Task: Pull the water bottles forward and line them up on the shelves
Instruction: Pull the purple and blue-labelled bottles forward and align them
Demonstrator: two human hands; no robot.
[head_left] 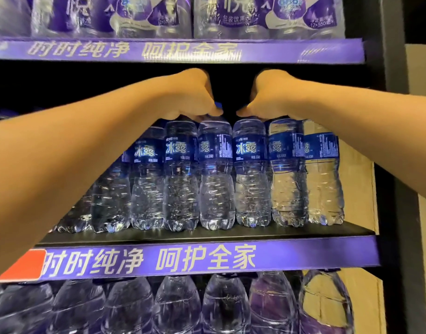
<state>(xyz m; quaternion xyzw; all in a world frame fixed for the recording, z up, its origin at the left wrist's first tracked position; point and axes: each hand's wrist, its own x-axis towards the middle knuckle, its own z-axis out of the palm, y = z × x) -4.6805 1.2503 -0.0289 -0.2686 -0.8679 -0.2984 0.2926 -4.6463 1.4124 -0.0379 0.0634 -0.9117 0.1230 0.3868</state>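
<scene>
Two hands reach into a shelf of water bottles.
The left hand [197,97] and right hand [267,97] each grasp bottle tops in the middle shelf's [207,233] row of water bottles [215,174], at 12 o'clock.

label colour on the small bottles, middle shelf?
Dark blue with white lettering, on the small clear plastic water bottles; head view shows it clearly.

Dark gap [86,88] above packed bottles [216,174]
</scene>
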